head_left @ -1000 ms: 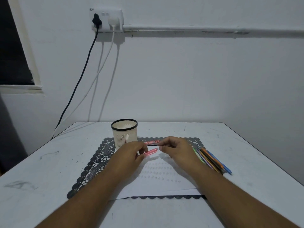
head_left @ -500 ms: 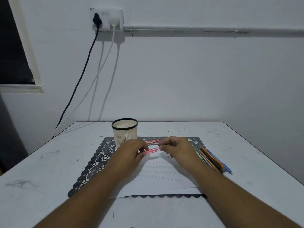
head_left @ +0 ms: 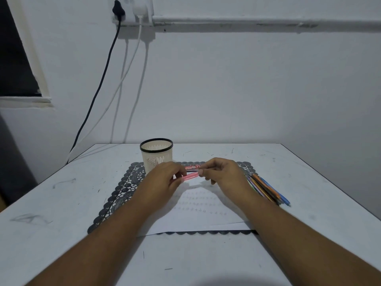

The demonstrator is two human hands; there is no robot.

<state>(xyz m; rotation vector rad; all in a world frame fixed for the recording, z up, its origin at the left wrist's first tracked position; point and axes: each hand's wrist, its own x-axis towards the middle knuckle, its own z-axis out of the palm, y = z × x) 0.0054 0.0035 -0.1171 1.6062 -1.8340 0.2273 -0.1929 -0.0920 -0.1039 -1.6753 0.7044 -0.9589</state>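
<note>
Your left hand (head_left: 165,180) and right hand (head_left: 223,174) each pinch one end of pink pen (head_left: 190,177), held level just above paper (head_left: 206,211), likely for pulling cap. Holder cup (head_left: 156,155) stands just behind, handy for drop-in; other pens (head_left: 266,188) lie near right wrist.

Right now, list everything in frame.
table: one, white, scuffed
mat: one, black lace, on table
paper: one, white, on mat
cup: one, cream, black rim, mat's far left corner
box: one, red and black, mat's far edge, right of cup
pen pile: one, mixed colours, mat's right edge
pen: one, pink, held over paper
socket: one, white, top of wall
cables: one black, at least one white, down wall from socket
left hand: one, pinches pen's left end
right hand: one, pinches pen's right end
</note>
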